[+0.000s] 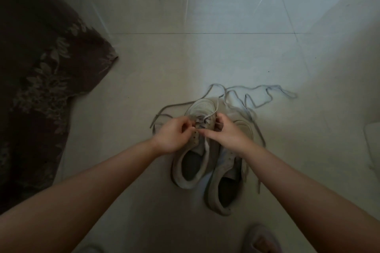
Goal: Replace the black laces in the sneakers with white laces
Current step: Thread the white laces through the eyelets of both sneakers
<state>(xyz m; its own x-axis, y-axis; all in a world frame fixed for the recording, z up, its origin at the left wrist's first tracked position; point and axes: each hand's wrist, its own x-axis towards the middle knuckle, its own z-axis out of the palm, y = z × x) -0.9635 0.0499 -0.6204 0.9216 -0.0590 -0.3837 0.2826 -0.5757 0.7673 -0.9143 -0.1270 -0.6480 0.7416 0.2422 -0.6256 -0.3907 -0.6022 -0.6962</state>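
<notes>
White lace pinched by left hand and right hand over left sneaker. Right sneaker lies under right wrist; black laces lie loose on floor beyond both hands.

Pale tiled floor, dark leaf-patterned cloth at left.
</notes>
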